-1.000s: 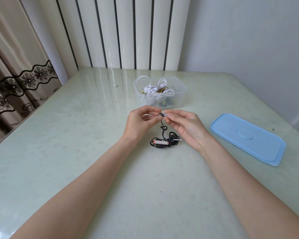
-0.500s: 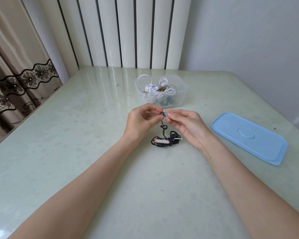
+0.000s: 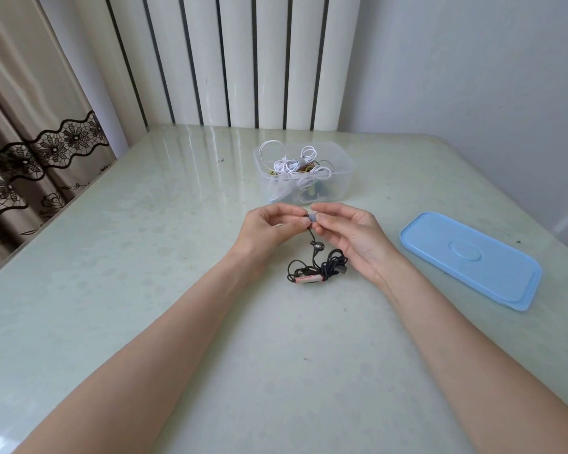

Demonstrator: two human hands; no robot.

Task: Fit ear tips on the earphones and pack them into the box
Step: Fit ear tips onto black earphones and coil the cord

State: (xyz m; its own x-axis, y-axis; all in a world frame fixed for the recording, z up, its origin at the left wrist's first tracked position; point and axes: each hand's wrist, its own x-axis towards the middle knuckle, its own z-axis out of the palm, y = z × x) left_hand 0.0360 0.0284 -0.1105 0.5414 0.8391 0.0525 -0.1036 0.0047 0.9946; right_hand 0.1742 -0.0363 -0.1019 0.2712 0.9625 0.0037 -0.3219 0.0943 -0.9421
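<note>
1. Nearest is the bundle [image 3: 315,270]: black cord coiled on the table [image 3: 177,322] just below your hands, with a pinkish remote piece and a plug. It looks light and floppy and will likely snag, so lift it by the whole coil, not by one loop.
2. The loose bud [image 3: 318,246] hangs on its cord between the bundle and your hands. It is a small hard shell; pinch its body, not the wire.
3. Your left hand [image 3: 269,229] pinches the other bud at thumb and fingertips; the bud itself is mostly hidden.
4. Your right hand [image 3: 348,232] pinches the tip [image 3: 312,218], a small grey piece touching the left fingertips. It is probably soft, squashy and slippery, so hold it by the rim and push straight on. Whether it is seated yet cannot be told.
5. The lid [image 3: 469,257] lies flat at right, well apart from your hands. It is likely thin, stiff plastic; take it by an edge.
6. The box [image 3: 343,178] sits open just beyond your hands, with white cords spilling over the rim. It looks light and may slide, so steady it when packing.
</note>
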